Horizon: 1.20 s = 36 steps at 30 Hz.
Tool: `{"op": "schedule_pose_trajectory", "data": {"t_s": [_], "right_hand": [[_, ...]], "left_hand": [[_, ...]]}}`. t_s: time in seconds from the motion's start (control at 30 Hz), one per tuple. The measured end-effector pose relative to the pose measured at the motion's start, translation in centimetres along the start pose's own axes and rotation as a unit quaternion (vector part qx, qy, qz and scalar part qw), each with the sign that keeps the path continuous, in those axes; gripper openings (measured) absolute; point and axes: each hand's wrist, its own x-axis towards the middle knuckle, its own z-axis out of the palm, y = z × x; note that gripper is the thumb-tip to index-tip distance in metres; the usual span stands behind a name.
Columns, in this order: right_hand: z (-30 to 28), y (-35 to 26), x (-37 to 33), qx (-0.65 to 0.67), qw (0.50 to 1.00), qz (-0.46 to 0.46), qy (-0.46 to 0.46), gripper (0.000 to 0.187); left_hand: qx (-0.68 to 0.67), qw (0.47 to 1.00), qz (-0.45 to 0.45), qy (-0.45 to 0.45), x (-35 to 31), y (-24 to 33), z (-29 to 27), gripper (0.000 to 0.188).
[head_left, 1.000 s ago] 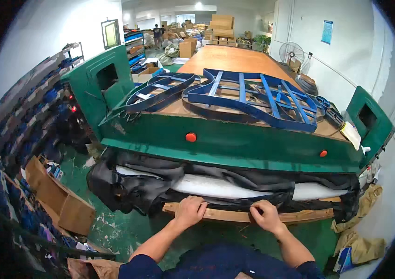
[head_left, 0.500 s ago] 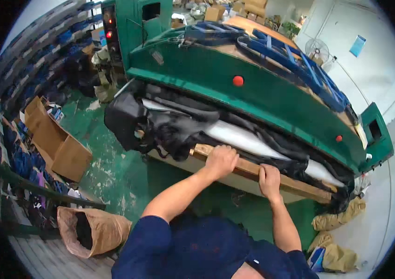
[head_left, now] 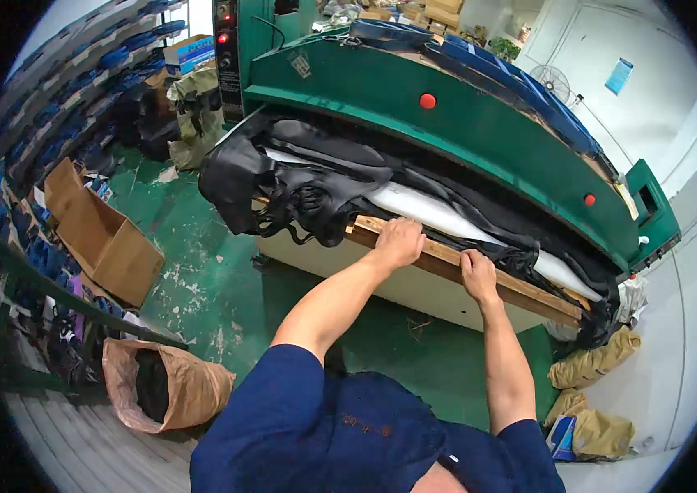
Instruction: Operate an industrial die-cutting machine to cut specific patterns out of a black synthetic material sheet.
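Note:
My left hand [head_left: 400, 242] is closed over a long wooden beam [head_left: 521, 289], near its left end, fingers curled over the top. Further right along the same beam, my right hand [head_left: 478, 274] grips it with the thumb on the near side. Black sheet material [head_left: 307, 197] lies bunched behind and left of the beam, in the opening of a large green machine [head_left: 348, 92]. Between the black folds runs a white strip [head_left: 439, 215]. Both my arms reach forward, and my fingertips on the far side are hidden.
Red buttons [head_left: 428, 101] sit on the machine's front, above its pale lower panel [head_left: 348, 271]. To the left are an open cardboard box [head_left: 131, 263] and a brown sack [head_left: 200, 386]. Tan sacks [head_left: 599, 361] lie at the right wall. Stacked blue bundles [head_left: 110, 90] fill the far left.
My view has shifted, so the machine and beam appear higher in the picture. My arms look more stretched out. Both hands keep their hold on the beam.

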Motion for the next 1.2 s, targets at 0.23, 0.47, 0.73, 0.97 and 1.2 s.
{"op": "schedule_pose_trajectory", "data": {"t_s": [0.23, 0.47, 0.73, 0.97, 1.2], "right_hand": [[-1.1, -1.0, -4.2, 0.009, 0.999, -0.021, 0.024, 0.022], [-4.1, -3.6, -7.7, 0.029, 0.993, -0.063, 0.100, 0.015], [-5.8, -5.5, -13.1, 0.015, 0.992, -0.062, 0.112, 0.014], [-5.9, -6.3, -16.9, 0.025, 0.985, 0.051, 0.163, 0.007], [-6.4, -11.3, -8.9, 0.164, 0.940, 0.163, 0.250, 0.014]], "left_hand": [[0.018, 1.000, -0.001, 0.023, -3.1, 3.1, -2.1, 0.022], [0.001, 0.999, 0.016, 0.050, -5.6, 6.4, -4.7, 0.019], [-0.101, 0.991, 0.031, -0.088, -7.4, 7.3, -11.3, 0.029], [0.046, 0.998, -0.022, 0.032, -4.7, -6.0, -23.5, 0.031], [0.167, 0.980, -0.076, -0.074, -2.3, -21.7, -31.2, 0.035]]}}
